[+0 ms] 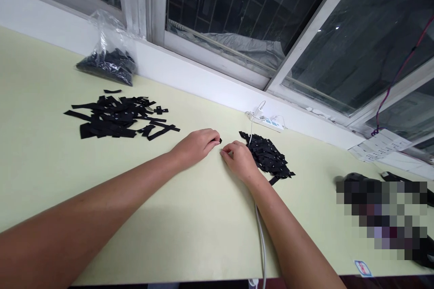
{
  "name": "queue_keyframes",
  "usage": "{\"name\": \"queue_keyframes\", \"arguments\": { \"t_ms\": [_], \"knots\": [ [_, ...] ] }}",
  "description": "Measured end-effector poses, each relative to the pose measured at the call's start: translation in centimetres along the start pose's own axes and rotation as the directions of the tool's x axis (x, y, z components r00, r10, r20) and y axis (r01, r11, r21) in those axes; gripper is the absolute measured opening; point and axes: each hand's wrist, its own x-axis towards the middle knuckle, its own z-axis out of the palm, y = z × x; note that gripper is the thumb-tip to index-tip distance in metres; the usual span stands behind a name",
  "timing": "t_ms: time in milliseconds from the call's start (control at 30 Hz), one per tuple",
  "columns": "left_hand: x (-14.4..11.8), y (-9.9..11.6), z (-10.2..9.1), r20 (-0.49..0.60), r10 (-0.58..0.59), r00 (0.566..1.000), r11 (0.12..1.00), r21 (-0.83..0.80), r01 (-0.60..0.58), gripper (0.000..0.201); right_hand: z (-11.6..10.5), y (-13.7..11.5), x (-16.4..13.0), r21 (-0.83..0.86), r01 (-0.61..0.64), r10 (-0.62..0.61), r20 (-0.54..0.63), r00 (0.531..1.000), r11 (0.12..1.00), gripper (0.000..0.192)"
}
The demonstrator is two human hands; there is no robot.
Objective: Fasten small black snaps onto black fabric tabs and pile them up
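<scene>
L hand [196, 145] fingers pinch a small black piece [219, 140] at its right tip; R hand [239, 159] just right of it, fingers curled, grip unclear. Small-piece pile [269, 156] right of R hand.

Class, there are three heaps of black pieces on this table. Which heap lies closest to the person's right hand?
The compact heap right beside the right hand. The spread-out strips and the bagged pieces lie far off to the left.

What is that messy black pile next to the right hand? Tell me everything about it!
The black pile is a heap of many small, flat, dark pieces, like cut fabric or tape, lying jumbled on the pale green table. The right hand rests against its left edge. A white cable runs toward it.
</scene>
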Motion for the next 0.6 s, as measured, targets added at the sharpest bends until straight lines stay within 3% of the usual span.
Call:
{"name": "queue_keyframes", "arguments": {
  "t_ms": [233,600],
  "knots": [
    [-0.1,0.21,-0.23,0.042,0.009,0.999,1.0,0.015,-0.009,0.019,-0.34,-0.84,-0.3,-0.183,0.007,0.002,0.047,0.999,0.983,0.016],
    [-0.13,-0.29,0.15,0.04,0.035,0.999,0.999,0.032,-0.036,0.02,-0.23,-1.0,-0.55,-0.198,0.036,-0.023,0.066,0.998,0.979,0.013]
  ]
}}
